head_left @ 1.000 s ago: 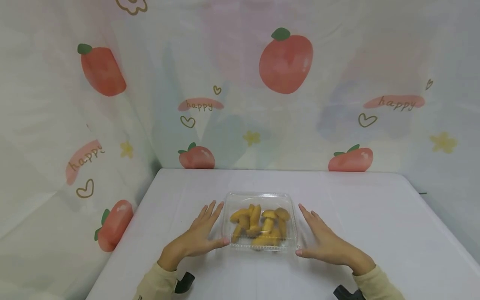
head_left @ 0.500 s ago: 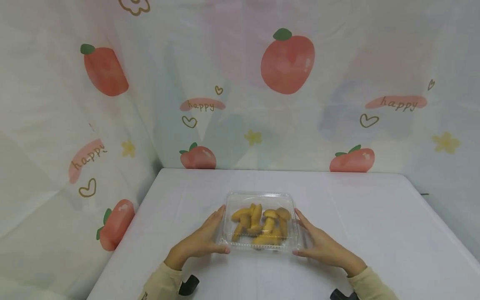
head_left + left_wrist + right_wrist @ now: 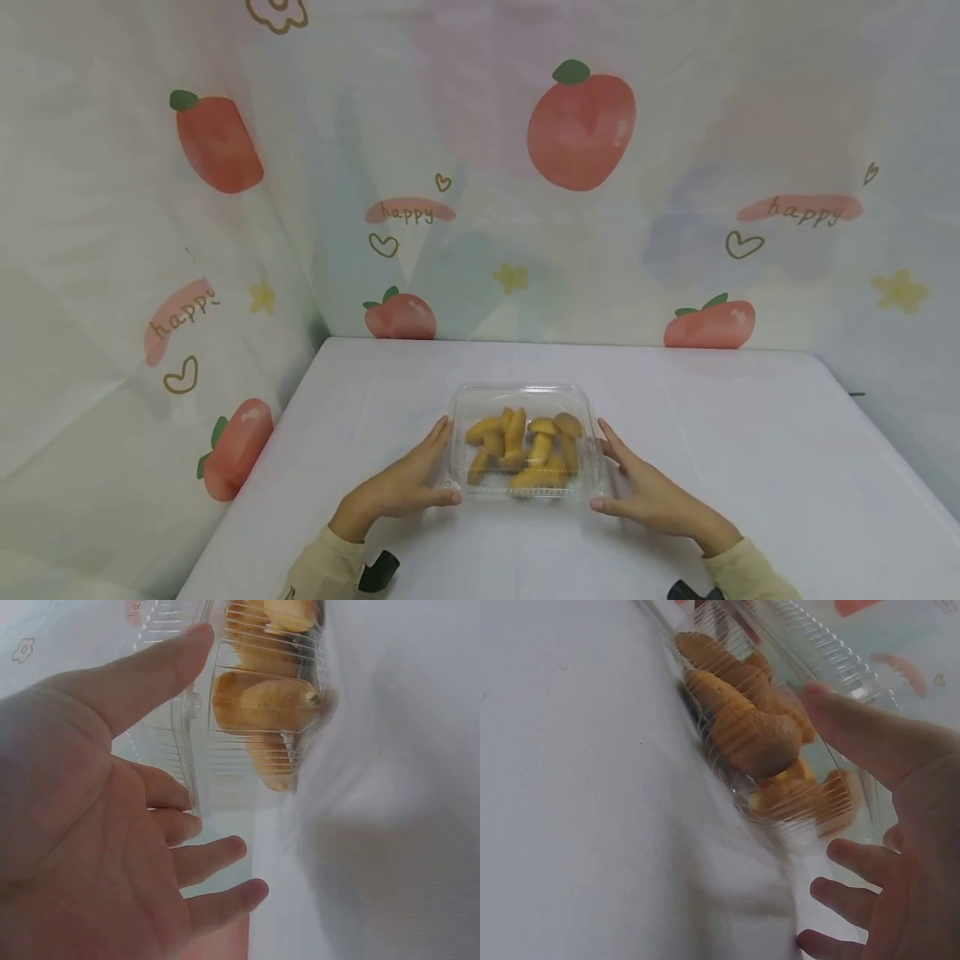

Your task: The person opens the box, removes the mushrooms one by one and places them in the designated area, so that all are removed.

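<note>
A clear plastic clamshell box (image 3: pixel 525 400) with a ridged rim sits closed on the white table. Several yellow-brown mushrooms (image 3: pixel 540 450) lie inside it. At the box's left side is my left hand (image 3: pixel 401 483); its thumb and first fingers reach the rim near the front corner, and the other fingers extend below in the left wrist view. On the opposite side my right hand (image 3: pixel 652 496) has its thumb at the front right corner and its fingers spread along the wall. Neither hand has its fingers curled round the box.
The white-covered table (image 3: pixel 750 433) extends around the box on every side. Behind and to the left hang cloth walls (image 3: pixel 480 125) printed with fruit, hearts and the word "happy". A black wrist mount (image 3: pixel 380 572) shows below the left sleeve.
Both hands came inward from a wider spread to the sides of the box. Since half a second ago the right fingers have eased slightly outward. The box stays where it was.
</note>
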`<state>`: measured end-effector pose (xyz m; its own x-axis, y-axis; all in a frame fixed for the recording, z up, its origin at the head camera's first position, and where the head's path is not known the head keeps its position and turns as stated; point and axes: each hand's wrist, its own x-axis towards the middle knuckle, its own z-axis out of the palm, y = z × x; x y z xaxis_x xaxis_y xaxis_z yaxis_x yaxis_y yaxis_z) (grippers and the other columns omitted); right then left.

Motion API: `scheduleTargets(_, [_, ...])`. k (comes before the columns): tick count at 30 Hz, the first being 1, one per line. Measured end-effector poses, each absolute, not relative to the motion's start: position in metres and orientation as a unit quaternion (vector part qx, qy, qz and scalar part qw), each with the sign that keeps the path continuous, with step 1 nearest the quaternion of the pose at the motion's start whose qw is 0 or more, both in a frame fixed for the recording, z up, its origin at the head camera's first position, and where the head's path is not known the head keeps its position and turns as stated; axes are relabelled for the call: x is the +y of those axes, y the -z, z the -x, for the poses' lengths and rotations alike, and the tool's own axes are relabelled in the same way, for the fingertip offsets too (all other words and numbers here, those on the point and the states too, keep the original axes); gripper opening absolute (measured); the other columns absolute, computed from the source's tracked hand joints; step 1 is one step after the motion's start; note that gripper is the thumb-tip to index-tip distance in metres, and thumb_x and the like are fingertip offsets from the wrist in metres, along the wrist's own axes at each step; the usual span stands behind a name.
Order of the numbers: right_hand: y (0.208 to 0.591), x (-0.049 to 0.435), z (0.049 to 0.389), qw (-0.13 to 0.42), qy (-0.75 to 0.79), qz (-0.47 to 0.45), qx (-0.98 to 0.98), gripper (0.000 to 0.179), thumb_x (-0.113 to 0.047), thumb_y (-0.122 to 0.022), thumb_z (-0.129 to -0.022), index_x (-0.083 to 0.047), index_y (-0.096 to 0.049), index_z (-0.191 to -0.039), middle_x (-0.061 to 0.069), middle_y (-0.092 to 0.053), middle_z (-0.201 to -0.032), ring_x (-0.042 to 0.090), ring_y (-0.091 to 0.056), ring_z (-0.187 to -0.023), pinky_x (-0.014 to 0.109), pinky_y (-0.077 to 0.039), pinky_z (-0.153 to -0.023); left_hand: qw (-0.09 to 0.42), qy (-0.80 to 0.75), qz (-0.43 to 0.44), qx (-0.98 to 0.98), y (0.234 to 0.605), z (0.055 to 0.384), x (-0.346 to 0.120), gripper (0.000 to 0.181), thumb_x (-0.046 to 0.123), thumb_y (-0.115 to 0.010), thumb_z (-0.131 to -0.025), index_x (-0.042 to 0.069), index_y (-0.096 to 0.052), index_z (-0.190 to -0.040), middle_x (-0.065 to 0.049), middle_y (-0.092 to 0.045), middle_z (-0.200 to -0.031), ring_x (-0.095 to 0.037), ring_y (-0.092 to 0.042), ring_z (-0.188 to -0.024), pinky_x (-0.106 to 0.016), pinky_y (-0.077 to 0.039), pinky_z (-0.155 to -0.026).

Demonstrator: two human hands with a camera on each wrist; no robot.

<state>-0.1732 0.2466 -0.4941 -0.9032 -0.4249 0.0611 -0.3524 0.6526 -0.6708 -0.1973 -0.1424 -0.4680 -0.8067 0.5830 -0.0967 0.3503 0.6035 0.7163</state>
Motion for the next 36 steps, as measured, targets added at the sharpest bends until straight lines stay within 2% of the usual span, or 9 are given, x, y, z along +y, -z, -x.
scheduleTargets(4, [0.493,0.247,0.173,0.044,0.371,0.206,0.905,0.100,-0.036,-0.075,-0.091,-0.009,-0.012,-0.163,0.025,-0.050,-0.151,0.049,-0.050,-0.135,0.065,-0.045,-0.103,0.162,-0.343,-0.265,0.887,0.467,0.194,-0.140,0.101,0.028,-0.072,-0.094,-0.007,-0.003,-0.159,-0.026,0.004,-0.169,-0.040,-0.004,-0.158,-0.060,-0.016,-0.124])
scheduleTargets(8, [0.491,0.245,0.172,0.049,0.382,0.213,0.898,0.095,-0.032,-0.071,-0.094,-0.007,-0.010,-0.163,0.029,-0.045,-0.153,0.051,-0.051,-0.134,0.066,-0.045,-0.103,0.159,-0.330,-0.265,0.892,0.465,0.191,-0.139,0.097,0.028,-0.068,-0.097,-0.008,-0.002,-0.159,-0.028,0.004,-0.168,-0.040,-0.005,-0.158,-0.059,-0.016,-0.124])
scheduleTargets(15, [0.489,0.240,0.171,0.037,0.391,0.235,0.889,0.087,-0.024,-0.068,-0.097,-0.007,-0.014,-0.163,0.034,-0.038,-0.155,0.052,-0.055,-0.129,0.050,-0.053,-0.102,0.165,-0.339,-0.272,0.886,0.467,0.191,-0.140,0.094,0.025,-0.063,-0.100,-0.011,0.002,-0.158,-0.030,0.007,-0.167,-0.043,0.000,-0.157,-0.060,-0.013,-0.124])
scheduleTargets(19, [0.491,0.238,0.171,0.036,0.402,0.231,0.885,0.083,-0.022,-0.067,-0.098,-0.002,-0.017,-0.161,0.034,-0.040,-0.155,0.051,-0.053,-0.131,0.038,-0.054,-0.104,0.177,-0.352,-0.278,0.876,0.469,0.193,-0.139,0.093,0.024,-0.060,-0.102,-0.010,0.007,-0.157,-0.030,0.013,-0.166,-0.044,0.006,-0.156,-0.061,-0.009,-0.124])
scheduleTargets(21, [0.493,0.237,0.171,0.037,0.407,0.230,0.883,0.083,-0.022,-0.067,-0.098,-0.001,-0.017,-0.161,0.033,-0.039,-0.155,0.051,-0.052,-0.133,0.037,-0.053,-0.105,0.182,-0.357,-0.280,0.872,0.469,0.194,-0.139,0.092,0.024,-0.058,-0.102,-0.010,0.008,-0.157,-0.029,0.015,-0.166,-0.044,0.008,-0.156,-0.061,-0.008,-0.124])
scheduleTargets(28, [0.496,0.235,0.173,0.054,0.446,0.228,0.864,0.084,-0.019,-0.064,-0.100,0.003,-0.011,-0.161,0.038,-0.034,-0.155,0.057,-0.047,-0.133,0.054,-0.048,-0.104,0.185,-0.401,-0.265,0.857,0.475,0.196,-0.136,0.086,0.016,-0.052,-0.104,-0.006,0.011,-0.158,-0.026,0.017,-0.167,-0.042,0.012,-0.156,-0.061,-0.002,-0.124])
scheduleTargets(36, [0.497,0.235,0.178,0.053,0.487,0.230,0.841,0.083,-0.012,-0.062,-0.100,0.010,-0.007,-0.158,0.042,-0.029,-0.154,0.063,-0.041,-0.134,0.059,-0.044,-0.103,0.160,-0.441,-0.247,0.848,0.484,0.196,-0.123,0.079,0.011,-0.044,-0.104,-0.003,0.011,-0.159,-0.021,0.015,-0.168,-0.037,0.011,-0.157,-0.059,-0.001,-0.125])
